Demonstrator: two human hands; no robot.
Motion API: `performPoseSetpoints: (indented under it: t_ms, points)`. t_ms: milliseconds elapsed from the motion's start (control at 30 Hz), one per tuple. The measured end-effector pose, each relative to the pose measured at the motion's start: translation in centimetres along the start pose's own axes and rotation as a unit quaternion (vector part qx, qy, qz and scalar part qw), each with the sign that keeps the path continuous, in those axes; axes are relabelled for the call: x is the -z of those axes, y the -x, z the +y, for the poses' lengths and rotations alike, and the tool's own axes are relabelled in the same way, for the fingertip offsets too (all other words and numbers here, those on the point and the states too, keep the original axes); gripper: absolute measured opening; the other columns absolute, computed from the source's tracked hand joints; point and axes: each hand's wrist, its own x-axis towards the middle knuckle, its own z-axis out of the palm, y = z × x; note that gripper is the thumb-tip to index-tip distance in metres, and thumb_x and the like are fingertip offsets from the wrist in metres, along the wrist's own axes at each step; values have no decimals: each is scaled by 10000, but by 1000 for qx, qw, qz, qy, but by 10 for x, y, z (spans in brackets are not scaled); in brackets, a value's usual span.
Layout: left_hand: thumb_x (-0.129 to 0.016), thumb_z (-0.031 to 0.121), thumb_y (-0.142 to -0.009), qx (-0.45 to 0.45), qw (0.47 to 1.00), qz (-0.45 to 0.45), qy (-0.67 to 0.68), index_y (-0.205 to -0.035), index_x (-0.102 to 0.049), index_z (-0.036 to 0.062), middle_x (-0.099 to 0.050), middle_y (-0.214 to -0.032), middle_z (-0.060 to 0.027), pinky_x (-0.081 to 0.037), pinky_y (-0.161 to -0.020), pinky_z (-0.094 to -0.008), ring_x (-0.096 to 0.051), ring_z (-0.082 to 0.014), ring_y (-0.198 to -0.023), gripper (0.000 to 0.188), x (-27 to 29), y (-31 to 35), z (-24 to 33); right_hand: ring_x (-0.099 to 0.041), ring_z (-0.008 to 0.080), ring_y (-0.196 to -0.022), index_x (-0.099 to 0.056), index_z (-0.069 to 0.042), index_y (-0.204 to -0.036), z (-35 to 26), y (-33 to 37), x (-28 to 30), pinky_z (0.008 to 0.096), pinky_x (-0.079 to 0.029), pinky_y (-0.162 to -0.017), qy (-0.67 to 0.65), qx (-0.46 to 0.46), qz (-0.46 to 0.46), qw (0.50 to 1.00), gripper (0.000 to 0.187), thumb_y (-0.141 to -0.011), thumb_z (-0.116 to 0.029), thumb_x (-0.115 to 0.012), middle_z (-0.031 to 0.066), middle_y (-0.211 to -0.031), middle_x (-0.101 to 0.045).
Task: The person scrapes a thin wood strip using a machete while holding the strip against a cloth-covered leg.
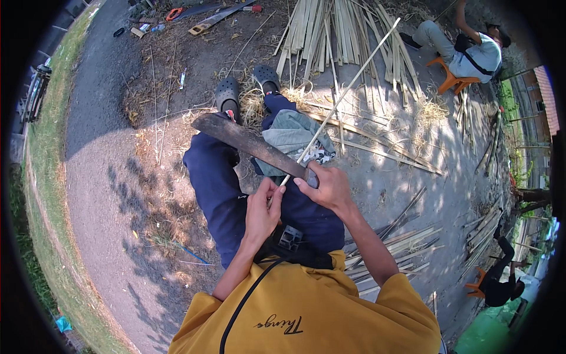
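Wooden strip looks mid-job to me, nowhere near set aside. Its near end is pinched between the thumb and fingertips of the left grip, and the rest runs well out ahead of both grips, slanting off to the right. The right grip is clamped on the handle end of a big dark knife, which points forward and left across the lap and crosses the strip just ahead of the left grip. Can't really tell if the edge is biting in or only resting there.

What's done: the strip is already long, narrow and pale, so I'd guess most of the rough shaping is behind it. There are curly shavings on the ground ahead of the left grip, near the shoes, so cutting of some sort has clearly gone on here.

What's left: some trimming on this one, I reckon, as the knife is right on it. Then there's a big fan of strips lying well ahead of the grips, plus a loose pile behind and right of the right grip. No clue which of those are finished and which are waiting; too small to judge.
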Motion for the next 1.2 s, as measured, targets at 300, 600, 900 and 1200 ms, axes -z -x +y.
performPoseSetpoints:
  t_ms: [300,600,900,1200]
  points:
    - [-644,127,-1085,66,997,-24,-17,-936,-526,7,-512,-583,-32,-296,-519,-313,-373,-65,-571,225,27,32,-1,-672,413,-596,-712,-42,-998,1,-4,2,474,-495,-556,-27,-22,4,999,451,-915,-482,-767,185,-599,-617]
    - [-622,130,-1102,21,988,-26,148,-980,-569,15,-568,-699,13,-323,-518,-302,-407,-53,-583,176,-4,-9,-34,-681,402,-581,-723,-91,-997,-6,-3,4,500,-520,-541,12,13,-28,999,517,-887,-596,-755,146,-585,-633]
    - [-498,196,-1167,190,921,-154,302,-1195,-534,60,-434,-702,76,-244,-456,-233,-320,-12,-509,143,-10,-32,-18,-682,379,-576,-702,-82,-932,-1,-5,2,487,-505,-528,-12,18,-22,1000,521,-896,-600,-746,143,-572,-622]
    - [-519,222,-1165,171,935,-148,272,-1036,-520,62,-432,-697,54,-314,-529,-248,-362,-38,-589,205,9,3,-27,-665,413,-604,-678,-41,-924,-7,-8,7,478,-486,-561,-9,-20,-27,999,461,-902,-492,-773,185,-613,-615]
